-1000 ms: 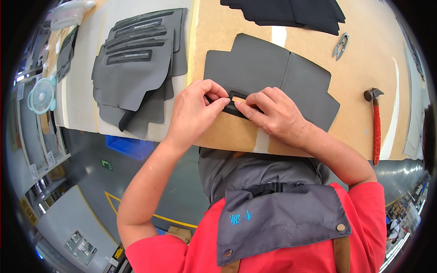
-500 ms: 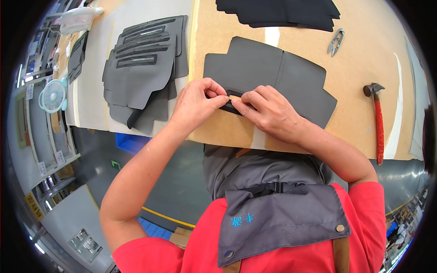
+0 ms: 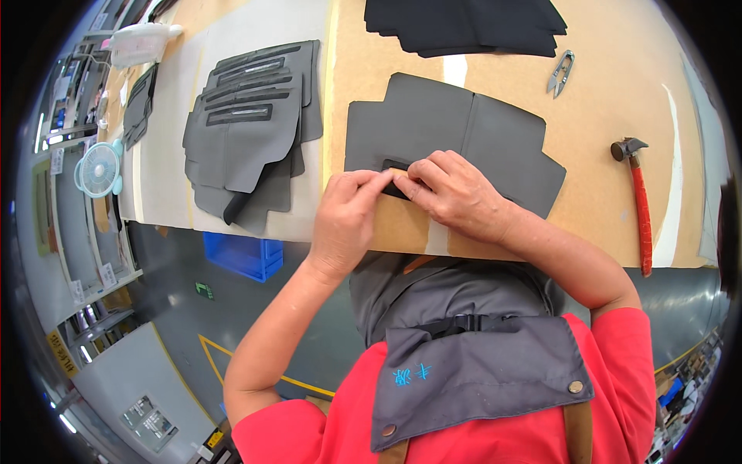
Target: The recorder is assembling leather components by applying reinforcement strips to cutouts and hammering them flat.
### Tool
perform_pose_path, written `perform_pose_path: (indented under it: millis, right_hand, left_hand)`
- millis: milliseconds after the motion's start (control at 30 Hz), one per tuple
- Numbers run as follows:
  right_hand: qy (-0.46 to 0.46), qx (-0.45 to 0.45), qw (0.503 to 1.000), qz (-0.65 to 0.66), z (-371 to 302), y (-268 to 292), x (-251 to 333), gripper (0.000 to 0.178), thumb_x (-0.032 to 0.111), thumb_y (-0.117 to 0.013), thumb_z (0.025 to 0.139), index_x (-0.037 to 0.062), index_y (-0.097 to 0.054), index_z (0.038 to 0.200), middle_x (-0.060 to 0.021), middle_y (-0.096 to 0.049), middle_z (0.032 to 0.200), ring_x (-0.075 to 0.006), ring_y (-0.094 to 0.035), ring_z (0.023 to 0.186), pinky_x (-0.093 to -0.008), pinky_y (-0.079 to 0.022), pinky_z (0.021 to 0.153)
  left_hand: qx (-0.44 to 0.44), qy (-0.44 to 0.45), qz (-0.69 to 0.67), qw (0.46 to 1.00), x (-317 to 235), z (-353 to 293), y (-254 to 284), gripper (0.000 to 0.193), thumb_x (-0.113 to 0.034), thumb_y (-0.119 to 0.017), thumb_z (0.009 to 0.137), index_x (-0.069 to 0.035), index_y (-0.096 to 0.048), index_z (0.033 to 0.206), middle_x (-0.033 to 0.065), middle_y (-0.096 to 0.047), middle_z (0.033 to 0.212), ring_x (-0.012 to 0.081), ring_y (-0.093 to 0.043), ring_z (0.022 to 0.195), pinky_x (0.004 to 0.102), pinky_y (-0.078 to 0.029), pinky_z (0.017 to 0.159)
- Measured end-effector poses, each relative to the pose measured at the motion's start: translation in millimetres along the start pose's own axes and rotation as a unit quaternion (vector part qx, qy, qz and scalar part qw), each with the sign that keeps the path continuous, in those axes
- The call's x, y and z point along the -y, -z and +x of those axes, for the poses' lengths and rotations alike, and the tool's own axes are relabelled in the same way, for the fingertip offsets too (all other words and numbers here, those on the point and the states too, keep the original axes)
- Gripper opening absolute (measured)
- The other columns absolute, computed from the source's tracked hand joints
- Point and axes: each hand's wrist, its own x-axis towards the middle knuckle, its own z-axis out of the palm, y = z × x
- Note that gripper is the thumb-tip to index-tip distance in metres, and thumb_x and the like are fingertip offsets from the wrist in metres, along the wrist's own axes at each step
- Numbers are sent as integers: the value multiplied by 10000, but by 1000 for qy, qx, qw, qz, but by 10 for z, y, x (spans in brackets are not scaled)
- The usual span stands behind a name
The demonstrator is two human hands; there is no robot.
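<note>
A grey panel [image 3: 498,139] with stepped corners and a crease lies on the table in front of me. At its near left edge is a black strip [image 3: 391,165] framing a slot, with brown showing through. My left hand [image 3: 345,220] pinches thumb and finger together at the slot's edge. Beside it my right hand [image 3: 456,193] is curled, thumb and forefinger pinching the same black strip. The fingertips almost meet and hide exactly what is between them. On the left lies a pile of grey panels [image 3: 259,147], some with black-framed slots.
At the far side rests a stack of black panels [image 3: 464,23]. Thread snips [image 3: 560,75] and a hammer [image 3: 641,209] with a red handle lie to the right. Left are a small fan [image 3: 99,169] and a white plastic container [image 3: 141,44]. A blue crate [image 3: 243,255] stands below the table edge.
My left hand has turned more upright, its forearm swinging inward to the right. My right hand stays at the strip. The view has shifted slightly, showing more of the blue crate.
</note>
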Motion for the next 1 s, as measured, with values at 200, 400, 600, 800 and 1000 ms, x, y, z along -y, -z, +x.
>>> perform_pose_path:
  millis: [200, 400, 600, 800, 1000]
  right_hand:
    - [-98, -2, 992, 74, -36, 1, 20, 334, 95, -660, 811, 40, -688, 1139, -67, -606, 998, -234, -574, 886, -366, -493, 806]
    - [-54, 23, 996, 64, -123, 112, 8, 364, 61, -666, 800, 35, -686, 1163, -78, -616, 1016, -248, -586, 900, -372, -504, 809]
    - [-45, 49, 997, 38, -93, 199, 17, 360, 61, -664, 802, 35, -680, 1161, -77, -613, 1014, -248, -584, 901, -366, -506, 796]
    - [-97, 62, 988, 101, -166, 227, 9, 380, 70, -658, 804, 43, -676, 1182, -72, -606, 998, -242, -583, 902, -360, -504, 808]
    - [-14, 58, 998, 24, -131, 332, 21, 371, 36, -757, 793, 58, -703, 1159, -47, -638, 949, -236, -581, 845, -358, -513, 778]
  left_hand:
    - [-30, -68, 68, 995, 44, -83, -109, 401, 38, -667, 792, -6, -707, 1189, 67, -651, 1036, 254, -605, 963, 371, -532, 847]
    - [-28, -64, 69, 995, 41, -124, -114, 437, 48, -682, 781, -31, -712, 1210, 65, -651, 1056, 247, -610, 962, 379, -528, 846]
    - [2, -86, 127, 988, -49, -142, -80, 453, 13, -668, 798, -65, -710, 1242, 60, -646, 1156, 236, -624, 1038, 385, -515, 895]
    - [11, -71, 121, 990, -65, -201, -117, 477, 1, -659, 811, -52, -676, 1285, 66, -635, 1203, 238, -610, 1126, 376, -493, 957]
    - [39, -77, 126, 988, -127, -196, -70, 456, -7, -635, 847, -28, -655, 1303, 79, -624, 1232, 252, -610, 1161, 394, -483, 1008]
